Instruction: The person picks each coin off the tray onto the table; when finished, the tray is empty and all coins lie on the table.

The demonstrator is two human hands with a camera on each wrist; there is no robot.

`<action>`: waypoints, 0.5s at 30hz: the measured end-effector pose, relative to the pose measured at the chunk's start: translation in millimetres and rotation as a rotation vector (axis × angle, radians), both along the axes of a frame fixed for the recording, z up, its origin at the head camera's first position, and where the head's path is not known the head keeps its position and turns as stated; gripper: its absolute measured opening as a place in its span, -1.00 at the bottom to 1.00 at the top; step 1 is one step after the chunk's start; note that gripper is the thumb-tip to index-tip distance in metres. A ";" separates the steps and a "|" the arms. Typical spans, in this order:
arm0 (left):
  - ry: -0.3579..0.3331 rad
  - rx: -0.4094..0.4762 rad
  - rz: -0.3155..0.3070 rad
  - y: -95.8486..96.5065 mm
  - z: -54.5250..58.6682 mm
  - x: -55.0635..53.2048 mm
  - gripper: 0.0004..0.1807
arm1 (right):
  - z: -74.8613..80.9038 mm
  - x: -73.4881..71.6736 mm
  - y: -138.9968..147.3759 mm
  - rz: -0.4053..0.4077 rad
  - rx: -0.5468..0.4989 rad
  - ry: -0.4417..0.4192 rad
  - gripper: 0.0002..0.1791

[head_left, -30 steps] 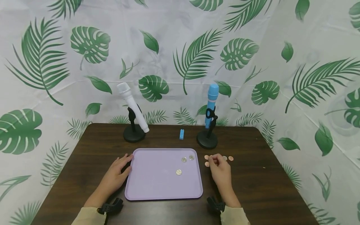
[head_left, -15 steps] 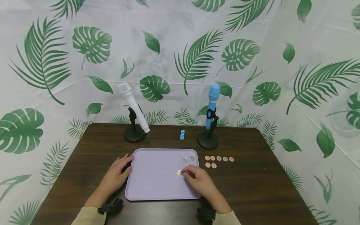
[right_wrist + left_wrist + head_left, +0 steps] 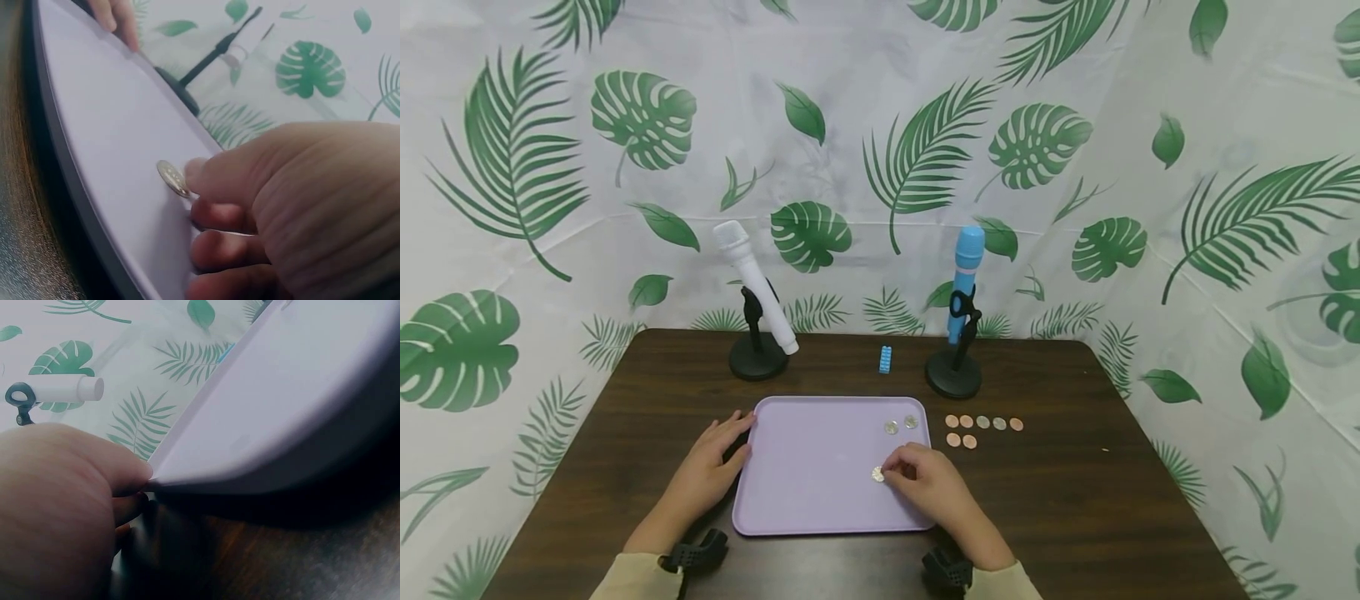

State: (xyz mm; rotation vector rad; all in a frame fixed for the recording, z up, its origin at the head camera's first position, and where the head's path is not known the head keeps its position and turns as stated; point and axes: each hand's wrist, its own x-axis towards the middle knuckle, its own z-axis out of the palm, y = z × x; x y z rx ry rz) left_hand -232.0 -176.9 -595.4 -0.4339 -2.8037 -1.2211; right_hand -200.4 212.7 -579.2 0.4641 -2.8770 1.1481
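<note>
My right hand (image 3: 928,483) is over the right part of the lilac tray (image 3: 808,527). Thumb and fingertips pinch the edge of a silvery coin (image 3: 172,179), which stands tilted against the tray surface in the right wrist view. Two more silvery coins, one nearer (image 3: 891,427) and one by the corner (image 3: 911,422), lie at the tray's far right. At the tray's left side, my left hand (image 3: 707,467) rests with relaxed, extended fingers touching the rim; the left wrist view has its fingertips right at that edge.
Right of the tray, copper coins (image 3: 952,439) and silvery coins (image 3: 983,422) lie in two rows on the dark wooden table (image 3: 1075,500). Behind stand a white microphone (image 3: 756,279) and a blue microphone (image 3: 967,258) on black stands, with a blue toy brick (image 3: 885,359) between them.
My right hand has moved left from the table coins onto the tray and pinches a coin there. That coin has shifted slightly toward me. The left hand stays at the rim.
</note>
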 end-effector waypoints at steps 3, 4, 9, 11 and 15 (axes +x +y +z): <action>-0.002 0.002 -0.001 -0.2 -0.1 -0.1 -0.43 | -0.8 0.1 0.1 0.018 0.013 0.007 -0.85; -0.003 0.002 -0.001 -0.3 0.0 -0.1 -0.43 | -1.0 0.1 0.0 0.025 0.016 0.014 -0.83; 0.000 0.001 -0.001 -0.1 0.5 -0.1 -0.43 | -0.9 0.7 -1.1 0.037 0.022 0.036 -0.80; 0.002 0.001 -0.001 0.0 0.7 0.1 -0.43 | -0.9 0.8 -1.6 0.035 0.038 0.044 -0.81; -0.001 0.004 0.001 0.0 1.5 0.4 -0.44 | -0.9 1.0 -2.2 0.039 0.080 0.048 -0.77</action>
